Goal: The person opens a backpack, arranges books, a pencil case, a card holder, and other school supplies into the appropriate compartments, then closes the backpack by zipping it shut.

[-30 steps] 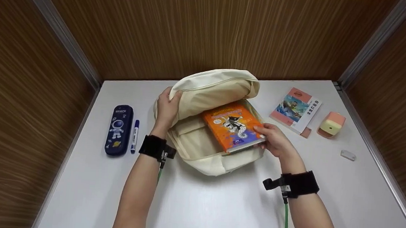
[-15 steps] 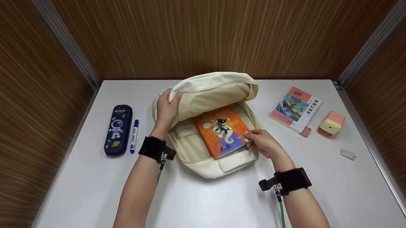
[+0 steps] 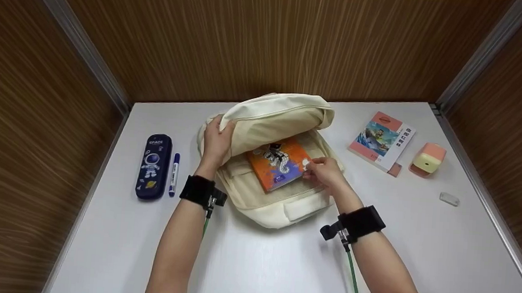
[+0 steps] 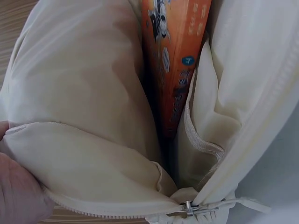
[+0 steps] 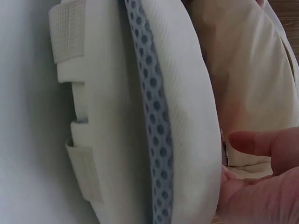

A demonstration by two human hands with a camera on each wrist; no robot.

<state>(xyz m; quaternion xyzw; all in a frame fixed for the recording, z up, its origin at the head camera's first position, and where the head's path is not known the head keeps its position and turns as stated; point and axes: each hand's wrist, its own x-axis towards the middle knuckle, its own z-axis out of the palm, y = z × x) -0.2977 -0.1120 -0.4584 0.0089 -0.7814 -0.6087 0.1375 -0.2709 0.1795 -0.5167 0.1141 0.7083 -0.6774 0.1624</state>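
A cream backpack (image 3: 279, 216) lies on the white table, its main compartment unzipped. My left hand (image 3: 217, 141) grips the lifted flap at its left edge, thumb on the near side. Inside the compartment is an orange-and-purple book (image 3: 284, 169), its far end hidden under the flap. My right hand (image 3: 327, 173) pinches the book's right edge, thumb on the cover. In the left wrist view the book (image 4: 180, 51) stands deep between the flap and a mesh-edged inner pocket (image 4: 203, 126). From the right wrist, the thumb (image 5: 254, 141) shows while the bag's rim hides most fingers.
Left of the bag lie a navy space-print pencil case (image 3: 154, 166) and a blue-and-white marker (image 3: 174, 175). To the right are a pink-bordered book (image 3: 381, 141), a pink-and-yellow stapler-like item (image 3: 428, 159) and a small grey-white block (image 3: 449, 198). Wood-grain panels (image 3: 268, 41) enclose the table.
My right hand has pushed the orange book left and deeper beneath the flap, so less of its cover shows. The left hand keeps holding the flap up, nearly still.
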